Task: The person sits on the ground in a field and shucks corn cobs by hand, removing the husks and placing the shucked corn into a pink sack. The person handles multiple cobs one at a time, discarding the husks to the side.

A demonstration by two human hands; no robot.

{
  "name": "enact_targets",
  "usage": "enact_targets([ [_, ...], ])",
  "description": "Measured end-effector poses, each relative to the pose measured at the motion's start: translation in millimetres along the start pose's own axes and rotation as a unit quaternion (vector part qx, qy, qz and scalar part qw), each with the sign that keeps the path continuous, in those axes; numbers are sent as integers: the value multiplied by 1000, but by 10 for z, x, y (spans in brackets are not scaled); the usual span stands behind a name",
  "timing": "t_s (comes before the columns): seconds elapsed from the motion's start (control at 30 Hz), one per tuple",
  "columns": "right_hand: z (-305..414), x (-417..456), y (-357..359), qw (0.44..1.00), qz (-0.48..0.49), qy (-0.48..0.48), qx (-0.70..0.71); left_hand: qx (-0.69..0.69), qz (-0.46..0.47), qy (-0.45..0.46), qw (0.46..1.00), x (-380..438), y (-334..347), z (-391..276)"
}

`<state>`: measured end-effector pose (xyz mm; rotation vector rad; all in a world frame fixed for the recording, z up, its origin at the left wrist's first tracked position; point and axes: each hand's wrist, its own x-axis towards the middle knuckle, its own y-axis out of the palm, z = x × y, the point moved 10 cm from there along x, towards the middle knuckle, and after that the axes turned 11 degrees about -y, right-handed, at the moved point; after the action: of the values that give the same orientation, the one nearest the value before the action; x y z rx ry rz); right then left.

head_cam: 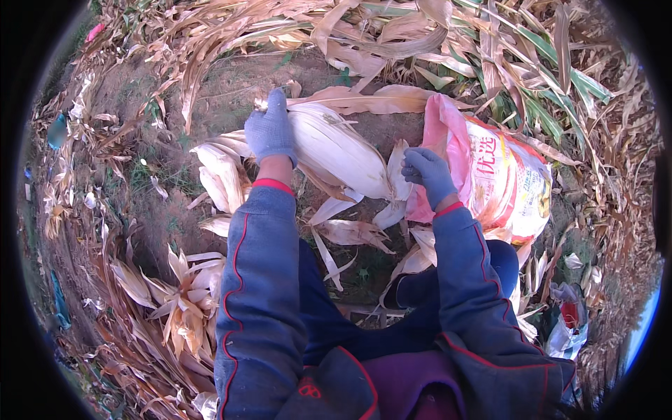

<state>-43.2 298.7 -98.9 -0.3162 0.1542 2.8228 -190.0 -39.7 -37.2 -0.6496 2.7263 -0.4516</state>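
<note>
My left hand (pixel 270 128), in a grey knit glove, is closed around the upper left end of a large ear of corn (pixel 338 147) in a pale, dry husk. A bit of pale material sticks out beside its thumb. The ear slants down to the right, towards my right hand (pixel 429 174). That hand is gloved too, with fingers curled beside a loose husk leaf (pixel 399 170); whether it grips anything cannot be made out. Just right of it lies a printed woven sack (pixel 506 178) with a pink mouth. More husks (pixel 223 176) lie below my left hand.
Dry corn stalks and leaves (pixel 399 37) are heaped across the far side. Husked ears and leaves (pixel 184 304) lie at lower left. A plastic bag (pixel 567 325) with something red sits at right. My bent legs (pixel 336 310) are close below. Bare soil (pixel 168 205) shows at left.
</note>
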Motion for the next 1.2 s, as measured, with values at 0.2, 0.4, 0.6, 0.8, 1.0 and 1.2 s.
enact_targets([
  [0.2,216,-102,-46,993,-19,-91,-72,-117,17,-57,991,-24,-84,-34],
  [0.4,-21,-29,-198,976,-6,-109,-189,-373,102,-148,910,-150,31,69],
  [0.6,-148,-140,194,908,93,-121,-392,-449,199,-181,852,-5,182,191],
  [0.8,-670,-73,511,881,156,-113,-432,-434,285,-186,834,-300,437,3],
  [1.0,-440,-332,685,909,91,-107,-393,-485,269,-206,806,-387,276,-47],
  [1.2,193,-169,360,862,111,-197,-454,-492,277,-215,797,-481,229,-89],
])
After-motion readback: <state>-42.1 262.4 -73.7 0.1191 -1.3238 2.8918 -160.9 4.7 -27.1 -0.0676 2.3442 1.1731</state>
